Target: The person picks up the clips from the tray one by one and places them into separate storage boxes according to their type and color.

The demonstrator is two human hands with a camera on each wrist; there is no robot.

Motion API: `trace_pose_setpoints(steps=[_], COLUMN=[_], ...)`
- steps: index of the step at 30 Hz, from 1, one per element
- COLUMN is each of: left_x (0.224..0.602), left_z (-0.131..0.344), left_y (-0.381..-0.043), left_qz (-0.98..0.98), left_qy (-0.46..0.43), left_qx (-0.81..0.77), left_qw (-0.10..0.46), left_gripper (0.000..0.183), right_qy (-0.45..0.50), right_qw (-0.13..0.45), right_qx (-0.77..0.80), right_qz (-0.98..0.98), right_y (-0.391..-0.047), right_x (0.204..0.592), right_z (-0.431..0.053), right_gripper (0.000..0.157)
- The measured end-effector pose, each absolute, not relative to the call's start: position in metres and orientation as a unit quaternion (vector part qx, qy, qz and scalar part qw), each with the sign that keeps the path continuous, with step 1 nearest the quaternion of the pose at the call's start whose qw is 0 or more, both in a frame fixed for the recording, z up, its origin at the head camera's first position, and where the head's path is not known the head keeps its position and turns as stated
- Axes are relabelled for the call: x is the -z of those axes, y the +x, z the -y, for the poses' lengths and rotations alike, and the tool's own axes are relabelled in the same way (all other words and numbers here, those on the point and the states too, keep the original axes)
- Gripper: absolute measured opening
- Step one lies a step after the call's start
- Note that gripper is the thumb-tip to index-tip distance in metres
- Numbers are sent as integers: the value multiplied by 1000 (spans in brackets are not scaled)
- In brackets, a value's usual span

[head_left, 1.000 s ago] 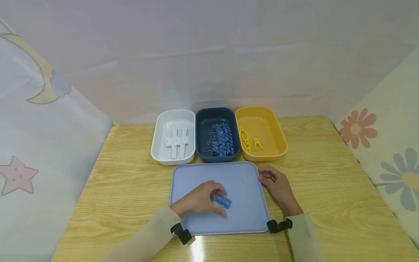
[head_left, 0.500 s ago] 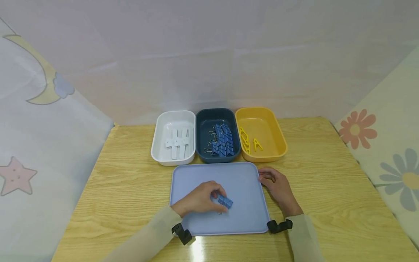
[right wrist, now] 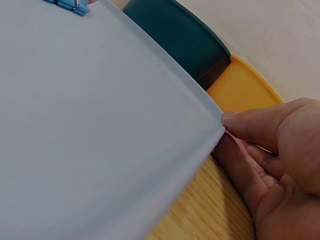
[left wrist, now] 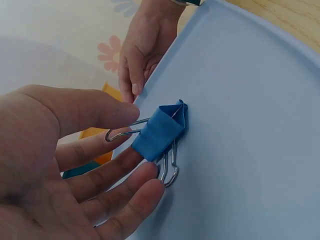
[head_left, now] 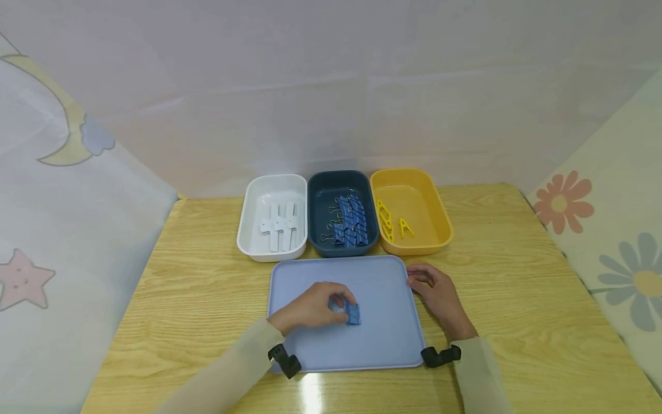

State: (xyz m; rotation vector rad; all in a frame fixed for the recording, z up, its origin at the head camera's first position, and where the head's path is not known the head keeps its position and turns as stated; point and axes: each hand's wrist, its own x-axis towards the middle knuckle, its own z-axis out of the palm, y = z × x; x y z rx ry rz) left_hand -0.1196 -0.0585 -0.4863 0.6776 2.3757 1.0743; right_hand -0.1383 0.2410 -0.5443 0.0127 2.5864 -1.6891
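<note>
A blue binder clip (head_left: 353,314) with silver wire handles is over the middle of the light blue tray (head_left: 385,348). My left hand (head_left: 312,306) holds it from the left. In the left wrist view, the thumb lies over one wire handle of the binder clip (left wrist: 159,132) and the fingers curl beneath and beside it; the other handle hangs down by the smaller fingers. At the tray's far right corner, my right hand (head_left: 439,296) pinches the rim, the thumb on top and the fingers against the outer side, as the right wrist view shows.
Behind the tray stand three bins side by side: a white bin (head_left: 248,241) with white clips, a dark blue bin (head_left: 320,247) with several blue binder clips, and a yellow bin (head_left: 439,230) with yellow clips. Wooden tabletop (head_left: 196,276) surrounds the tray, with patterned cloth beyond.
The binder clip has turned from slanted to nearly upright in the head view, and my left fingers have closed in on it. My right hand stays at the tray corner.
</note>
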Motion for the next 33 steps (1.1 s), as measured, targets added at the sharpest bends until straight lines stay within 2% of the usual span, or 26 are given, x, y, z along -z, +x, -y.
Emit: trace_pose_setpoints(steps=[13,19,24,33], left_x=[486,491,493,498], left_z=[64,65,64,62], left_y=[-125,-125,-124,-121], left_qz=[-852,-814,-763,-733], left_qy=[187,121,87,65], left_qx=[-442,-514,-578,-617], left_qw=[209,242,277,281], left_gripper=[23,15,17,16], right_qy=[1,1,4,7], right_qw=[21,19,21,23], right_qx=[553,552,544,541], right_qz=[-833,-833,-839,-841], right_y=[-138,-137,-137,-135], right_x=[542,542,542,538], right_z=[-240,-241,-241,-240], right_gripper=[30,30,30,32])
